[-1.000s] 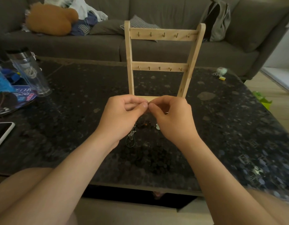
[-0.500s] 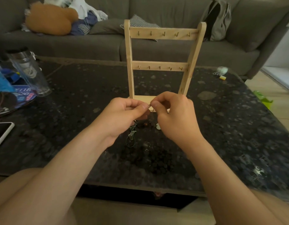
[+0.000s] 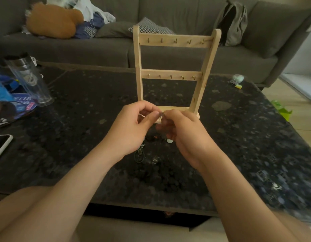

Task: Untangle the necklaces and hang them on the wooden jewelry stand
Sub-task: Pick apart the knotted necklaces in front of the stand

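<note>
Your left hand (image 3: 132,130) pinched a thin strand of the necklaces (image 3: 147,151), whose tangle hung to the table (image 3: 81,119) below. Your right hand (image 3: 184,135) nipped the same strand just beside it. Teasing gently suited better than tugging; the wooden jewelry stand (image 3: 174,74) stood bare behind.

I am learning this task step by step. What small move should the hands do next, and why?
Probably draw the left hand and right hand slowly apart: both pinch one thin chain, the tangled necklaces hang below, and the stand hooks are bare.
</note>
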Available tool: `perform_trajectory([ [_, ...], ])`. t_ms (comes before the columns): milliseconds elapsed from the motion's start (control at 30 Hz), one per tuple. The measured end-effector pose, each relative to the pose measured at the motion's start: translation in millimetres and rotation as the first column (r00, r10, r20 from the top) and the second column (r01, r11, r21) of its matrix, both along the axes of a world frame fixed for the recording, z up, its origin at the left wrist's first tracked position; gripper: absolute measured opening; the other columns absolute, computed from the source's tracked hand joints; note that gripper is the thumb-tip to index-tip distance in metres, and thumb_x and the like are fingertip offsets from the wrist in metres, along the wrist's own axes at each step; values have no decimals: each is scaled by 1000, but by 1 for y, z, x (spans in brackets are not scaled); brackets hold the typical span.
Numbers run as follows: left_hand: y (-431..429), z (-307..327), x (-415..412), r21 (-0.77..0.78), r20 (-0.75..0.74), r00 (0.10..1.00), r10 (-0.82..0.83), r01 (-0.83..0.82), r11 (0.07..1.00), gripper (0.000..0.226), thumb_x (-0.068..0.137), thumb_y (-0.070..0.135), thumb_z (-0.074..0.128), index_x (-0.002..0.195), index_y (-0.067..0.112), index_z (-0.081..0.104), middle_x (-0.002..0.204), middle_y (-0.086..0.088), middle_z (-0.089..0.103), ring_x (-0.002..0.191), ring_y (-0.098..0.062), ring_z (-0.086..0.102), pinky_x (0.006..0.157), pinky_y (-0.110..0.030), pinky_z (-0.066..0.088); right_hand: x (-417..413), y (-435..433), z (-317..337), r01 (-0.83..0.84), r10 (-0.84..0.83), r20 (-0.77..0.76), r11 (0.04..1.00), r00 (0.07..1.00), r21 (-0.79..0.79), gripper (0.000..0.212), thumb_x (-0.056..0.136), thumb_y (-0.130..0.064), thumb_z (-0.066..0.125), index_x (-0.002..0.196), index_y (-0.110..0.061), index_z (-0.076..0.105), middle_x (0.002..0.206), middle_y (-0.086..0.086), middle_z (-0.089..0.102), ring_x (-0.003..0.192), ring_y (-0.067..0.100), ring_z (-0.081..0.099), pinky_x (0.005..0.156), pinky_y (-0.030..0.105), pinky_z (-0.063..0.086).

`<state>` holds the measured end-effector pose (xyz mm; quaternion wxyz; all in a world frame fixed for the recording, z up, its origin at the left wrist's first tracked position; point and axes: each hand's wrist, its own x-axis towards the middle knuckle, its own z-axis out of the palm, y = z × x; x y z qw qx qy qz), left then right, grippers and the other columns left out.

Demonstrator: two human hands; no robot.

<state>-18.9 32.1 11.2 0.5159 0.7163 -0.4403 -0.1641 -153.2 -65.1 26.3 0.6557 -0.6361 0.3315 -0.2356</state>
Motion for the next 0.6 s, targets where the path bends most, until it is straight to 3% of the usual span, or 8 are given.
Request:
perform_trajectory([
  [133, -5, 0, -3, 14, 136, 990, 25, -27, 1000, 29, 107, 8, 63, 97, 35, 63, 100, 10, 64, 71, -4, 60, 67, -12, 44, 2, -3, 1, 39, -47, 66, 992, 997, 118, 27, 99, -20, 58, 75, -19, 70, 77, 0, 67, 87, 25, 63, 84, 46, 44],
  [200, -7, 1, -6, 22, 188, 980, 73, -78, 997, 40, 105, 0, 60, 85, 33, 69, 105, 13, 63, 83, -1, 60, 76, -6, 41, 3, -5, 1, 45, -58, 79, 987, 995, 154, 25, 99, -20, 57, 78, -17, 68, 77, 2, 66, 86, 22, 62, 83, 44, 42],
  [267, -10, 3, -8, 25, 181, 976, 121, -127, 992, 45, 105, -1, 57, 83, 33, 78, 107, 12, 67, 81, -2, 60, 73, -5, 41, 3, -9, 1, 67, -77, 61, 985, 995, 159, 24, 100, -20, 56, 79, -17, 67, 79, 1, 66, 85, 21, 63, 83, 43, 43],
  [333, -12, 4, -9, 18, 107, 986, 126, -128, 992, 38, 106, 6, 58, 94, 32, 83, 99, 14, 73, 71, -6, 64, 66, -11, 48, 3, -12, 2, 93, -98, 24, 986, 995, 139, 21, 101, -20, 57, 83, -16, 69, 83, 1, 66, 87, 19, 64, 83, 41, 45],
  [400, -15, 6, -9, -14, 0, 994, 113, -113, 994, 29, 104, 15, 62, 99, 34, 84, 90, 19, 77, 81, -7, 71, 77, -25, 58, 4, -15, 3, 94, -94, -1, 988, 996, 124, 17, 102, -22, 60, 96, -15, 74, 89, 3, 68, 90, 19, 65, 84, 40, 48],
  [500, -15, 9, -9, -61, -87, 994, 68, -74, 995, 16, 101, 23, 73, 105, 33, 85, 92, 20, 81, 95, -6, 76, 91, -32, 61, 8, -20, 2, 58, -55, -39, 995, 998, 84, 24, 106, -30, 60, 111, -15, 78, 107, 14, 76, 96, 18, 67, 87, 38, 53],
  [600, -15, 9, -4, -67, -113, 993, 39, -47, 997, 13, 98, 24, 79, 107, 31, 86, 99, 17, 83, 98, -6, 79, 98, -39, 63, 14, -23, 2, 14, -12, -72, 1000, 997, 23, 32, 110, -36, 55, 119, -16, 78, 111, 6, 79, 108, 15, 71, 87, 30, 51],
])
